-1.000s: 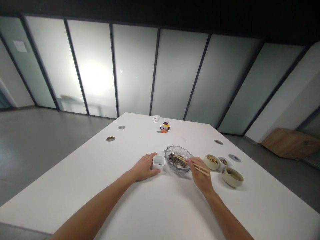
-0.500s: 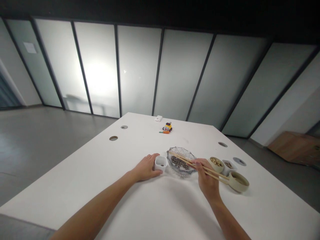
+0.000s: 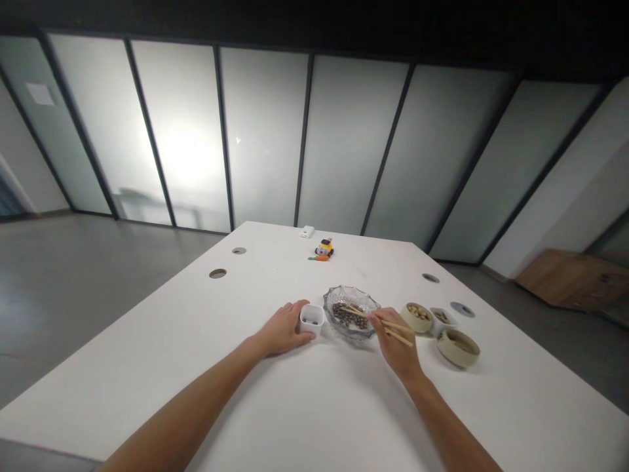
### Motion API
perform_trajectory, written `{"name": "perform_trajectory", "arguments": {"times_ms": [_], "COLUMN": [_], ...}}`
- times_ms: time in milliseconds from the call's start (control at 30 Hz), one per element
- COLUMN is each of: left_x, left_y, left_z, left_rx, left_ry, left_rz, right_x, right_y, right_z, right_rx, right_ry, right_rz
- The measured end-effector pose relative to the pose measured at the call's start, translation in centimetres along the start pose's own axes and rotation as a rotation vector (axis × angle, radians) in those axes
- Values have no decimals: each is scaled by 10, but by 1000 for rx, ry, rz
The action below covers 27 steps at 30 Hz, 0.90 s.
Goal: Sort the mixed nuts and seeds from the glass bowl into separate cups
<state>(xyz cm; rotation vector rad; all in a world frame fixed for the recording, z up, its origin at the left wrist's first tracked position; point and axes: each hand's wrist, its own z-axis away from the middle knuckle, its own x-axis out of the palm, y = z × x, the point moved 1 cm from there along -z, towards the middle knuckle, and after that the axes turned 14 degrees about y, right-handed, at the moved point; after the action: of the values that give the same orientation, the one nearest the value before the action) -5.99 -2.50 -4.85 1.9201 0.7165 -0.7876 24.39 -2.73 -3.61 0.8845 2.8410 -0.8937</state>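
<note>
My left hand [image 3: 286,330] is wrapped round a small white square cup [image 3: 311,317] on the table, thumb at the near side and fingers at the far side. A few dark bits lie at the bottom of the cup. Just right of it stands a clear glass bowl [image 3: 352,334] with a scalloped rim, partly filled with small dark brown, bean-like pieces [image 3: 346,316]. My right hand [image 3: 397,344] grips a pair of wooden chopsticks [image 3: 399,326]. Their tips reach down into the bowl among the dark pieces. Whether anything is pinched between the tips, I cannot tell.
Right of my right hand stand a pale green bowl of light nuts [image 3: 417,311], a white square dish [image 3: 443,318] and another pale green bowl [image 3: 458,351]. Farther back on the white table [image 3: 196,354] are a yellow toy vehicle [image 3: 325,248], a toy carrot [image 3: 319,258] and a small white box [image 3: 307,231].
The chopsticks have turned steeper, their tips moving from the bowl's far left rim down into the dark pieces. The white cup shows more dark bits. My left hand keeps its hold.
</note>
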Motion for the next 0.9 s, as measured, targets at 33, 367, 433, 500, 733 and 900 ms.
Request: {"name": "perform_trajectory", "arguments": {"times_ms": [33,367,433,500,733,900], "left_x": [0,-1,-1,-2,-3,-2], "left_y": [0,0,1,1,2,2], "left_z": [0,0,1,1,0,0], "left_rx": [3,-2,-3,4,1,3], "left_ry": [1,1,1,-1,-6,-2], "left_rz": [4,1,-1,0,7,5], "right_x": [1,6,5,4,3,6], "right_y": [3,7,6,4,1,5], "right_z": [1,3,2,2,1,2], "right_rx": [12,31,31,35,57,110], "right_ry": [-12,-38,-39,-33,-39,-68], "right_rz": [-3,-42,-44,-45,-49,-70]}}
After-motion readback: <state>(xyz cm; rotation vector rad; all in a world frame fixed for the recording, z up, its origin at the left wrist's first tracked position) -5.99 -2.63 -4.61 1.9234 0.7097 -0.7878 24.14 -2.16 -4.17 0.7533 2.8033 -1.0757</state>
